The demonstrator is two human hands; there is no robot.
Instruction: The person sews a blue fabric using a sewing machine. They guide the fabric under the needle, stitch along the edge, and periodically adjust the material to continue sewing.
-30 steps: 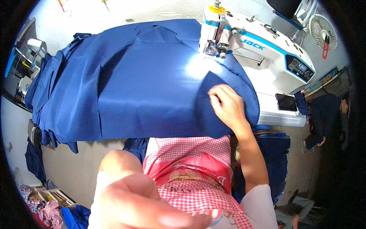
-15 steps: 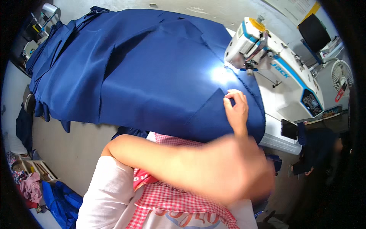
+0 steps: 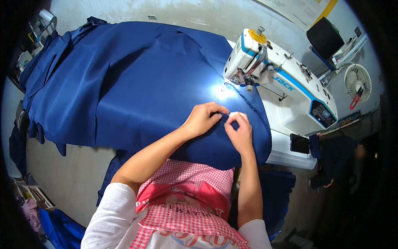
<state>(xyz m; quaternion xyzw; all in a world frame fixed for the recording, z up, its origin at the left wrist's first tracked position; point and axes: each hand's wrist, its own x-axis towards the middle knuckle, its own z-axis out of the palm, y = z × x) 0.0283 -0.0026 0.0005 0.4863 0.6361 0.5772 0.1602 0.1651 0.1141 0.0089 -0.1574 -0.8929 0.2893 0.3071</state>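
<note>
A large sheet of dark blue fabric spreads over the sewing table, with a frayed edge running along its right part. Over its near right area my two hands meet, fingertips almost touching. My left hand is closed in a pinch on a bit of the blue fabric. Closed as well, with thumb and forefinger together, my right hand grips the fabric beside it. A small pale spot shows at the right fingertips; I cannot tell what it is. Just beyond stands a white and blue sewing machine, its lamp lighting the fabric under the needle.
On the machine table's right end lies a dark phone. A small fan with red-handled snips stands at the right. Bunched fabric hangs off the left end. Blue cloth lies at the lower left. Another person is in the right background.
My left arm, blurred in front of my body before, has swung forward, and its hand now pinches beside the right one. The whole view has shifted slightly.
</note>
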